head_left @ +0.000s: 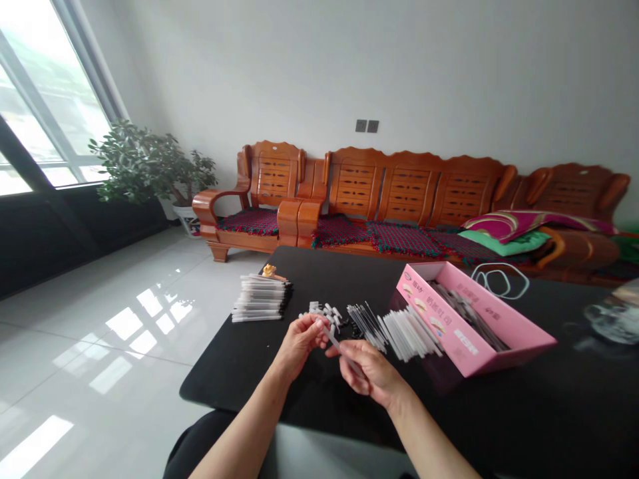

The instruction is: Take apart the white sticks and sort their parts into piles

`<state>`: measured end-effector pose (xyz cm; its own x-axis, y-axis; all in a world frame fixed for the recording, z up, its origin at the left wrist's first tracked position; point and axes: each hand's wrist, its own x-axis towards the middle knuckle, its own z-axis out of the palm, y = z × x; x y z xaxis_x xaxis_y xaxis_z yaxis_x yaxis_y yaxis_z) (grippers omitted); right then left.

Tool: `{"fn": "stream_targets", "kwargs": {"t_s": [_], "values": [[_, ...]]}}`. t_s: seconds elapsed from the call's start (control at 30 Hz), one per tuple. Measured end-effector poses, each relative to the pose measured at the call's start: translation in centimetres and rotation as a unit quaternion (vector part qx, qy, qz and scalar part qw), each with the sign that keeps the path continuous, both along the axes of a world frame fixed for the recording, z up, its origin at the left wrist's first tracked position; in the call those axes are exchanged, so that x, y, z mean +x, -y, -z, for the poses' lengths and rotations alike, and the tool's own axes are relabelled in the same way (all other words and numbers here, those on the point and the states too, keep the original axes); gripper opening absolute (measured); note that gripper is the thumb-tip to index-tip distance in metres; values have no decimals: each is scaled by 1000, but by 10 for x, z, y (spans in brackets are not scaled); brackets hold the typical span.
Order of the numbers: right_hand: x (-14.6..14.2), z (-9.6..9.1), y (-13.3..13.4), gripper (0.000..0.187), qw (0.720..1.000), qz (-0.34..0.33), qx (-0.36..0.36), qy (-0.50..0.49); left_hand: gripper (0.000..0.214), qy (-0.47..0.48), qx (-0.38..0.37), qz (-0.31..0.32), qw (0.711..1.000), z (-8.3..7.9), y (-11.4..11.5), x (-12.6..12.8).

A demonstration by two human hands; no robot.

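Note:
Both hands meet over the near part of the black table [234, 379], on one slim whitish pen barrel [332, 338]. My left hand [301, 338] pinches its far end; whether a small cap is between those fingertips I cannot tell. Lower down, my right hand [368, 372] wraps its fingers round the barrel, which slants down to the right. Just beyond the hands lie small white pen caps [327, 310] in a loose heap. Thin dark pen refills [368, 324] are spread to their right, beside a row of whitish barrels [409, 334]. Left of them sits a stack of white pens with dark ends [259, 299].
A pink open box [519, 356] holding dark thin pieces stands on the right. Behind it lies a white looped cord [502, 283], with a clear plastic bag [614, 322] farther right. A small yellow figure [269, 270] is behind the pen stack. Wooden seats [409, 186] line the wall.

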<state>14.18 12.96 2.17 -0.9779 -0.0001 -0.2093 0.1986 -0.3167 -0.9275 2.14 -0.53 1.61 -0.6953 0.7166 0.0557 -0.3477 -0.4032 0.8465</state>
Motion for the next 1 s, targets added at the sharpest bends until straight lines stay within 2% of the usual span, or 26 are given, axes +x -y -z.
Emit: {"fn": "stream_targets", "kwargs": {"t_s": [0.1, 0.17, 0.27, 0.33, 0.4, 0.47, 0.5, 0.53, 0.57, 0.63, 0.67, 0.73, 0.8, 0.87, 0.9, 1.0], "values": [[0, -1, -1, 39, 1000, 1, -9, 11, 28, -15, -15, -14, 1000, 0, -1, 2], [0, -2, -2, 37, 1000, 11, 14, 7, 27, -23, -28, -31, 999, 0, -2, 1], [-1, -6, -1, 39, 990, 49, 129, -27, 27, -9, -44, -55, 998, 4, -4, -1], [-1, -10, 1, 39, 960, 78, 258, -76, 29, 8, -51, -64, 997, 7, -5, -2], [0, -15, 4, 38, 907, 104, 389, -121, 29, 20, -52, -66, 996, 10, -6, -3], [1, -16, 6, 38, 863, 132, 467, -139, 29, 27, -49, -64, 996, 12, -6, -4], [1, -16, 7, 39, 859, 140, 473, -137, 28, 26, -46, -60, 997, 12, -6, -5], [1, -14, 8, 39, 871, 138, 453, -129, 28, 22, -42, -54, 997, 12, -5, -6], [1, -12, 7, 39, 896, 128, 410, -113, 27, 15, -38, -48, 998, 11, -4, -6], [1, -7, 5, 42, 953, 89, 282, -67, 26, -2, -30, -31, 999, 8, -2, -7], [1, -5, 4, 46, 972, 67, 219, -41, 25, -11, -29, -24, 999, 6, -1, -7], [1, -3, 1, 51, 990, 36, 137, -6, 26, -20, -34, -20, 999, 3, 0, -6], [1, -4, 1, 48, 990, 34, 138, -9, 28, -17, -45, -28, 998, 3, -1, -4], [0, -7, 2, 43, 969, 64, 233, -55, 29, -4, -55, -46, 997, 5, -4, -3], [0, -9, 3, 42, 943, 86, 309, -86, 30, 4, -60, -54, 997, 7, -5, -3], [2, -11, 8, 39, 815, 125, 544, -154, 31, 31, -72, -85, 993, 12, -4, -10]]}}
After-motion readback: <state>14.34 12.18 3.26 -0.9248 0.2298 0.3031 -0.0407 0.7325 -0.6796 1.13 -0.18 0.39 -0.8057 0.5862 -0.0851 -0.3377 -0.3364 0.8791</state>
